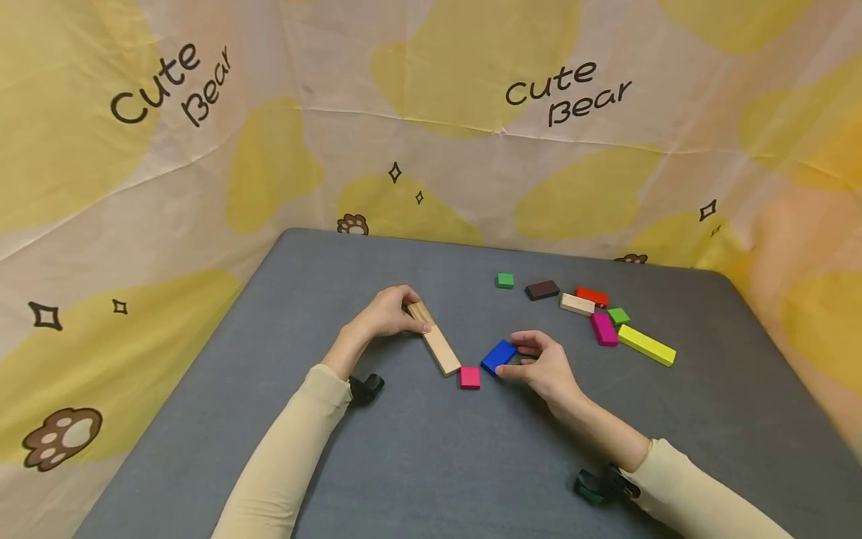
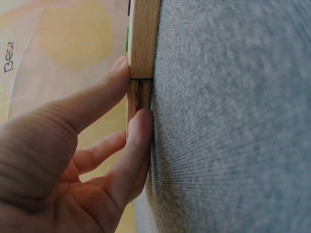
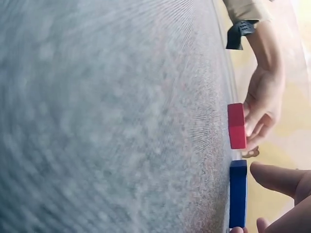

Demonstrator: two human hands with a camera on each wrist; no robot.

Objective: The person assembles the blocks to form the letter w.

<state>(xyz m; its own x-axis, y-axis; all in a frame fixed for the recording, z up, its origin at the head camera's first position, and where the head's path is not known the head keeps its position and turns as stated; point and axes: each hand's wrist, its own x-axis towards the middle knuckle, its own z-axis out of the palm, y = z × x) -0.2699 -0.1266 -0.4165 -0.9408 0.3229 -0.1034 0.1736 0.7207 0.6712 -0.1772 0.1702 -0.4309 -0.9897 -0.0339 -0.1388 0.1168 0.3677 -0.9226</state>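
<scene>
My left hand [image 1: 390,311] pinches a plain wooden block at the far end of a wooden strip [image 1: 441,350]. In the left wrist view, a seam separates the pinched block [image 2: 137,94] from a second wooden block [image 2: 145,39] lined up end to end with it. A small pink-red block [image 1: 470,378] lies by the strip's near end. To its right is a blue block [image 1: 498,357], with my right hand [image 1: 548,370] around it. In the right wrist view, the right thumb [image 3: 274,178] sits just off the blue block while a fingertip [image 3: 238,230] meets its lower end.
Toward the back right lie a green block [image 1: 504,281], a dark brown one [image 1: 542,290], a red one [image 1: 592,296], a wooden one [image 1: 577,303], a magenta one [image 1: 604,329], another green one [image 1: 618,316] and a long yellow one [image 1: 646,345]. Printed cloth hangs behind the grey table [image 1: 417,457].
</scene>
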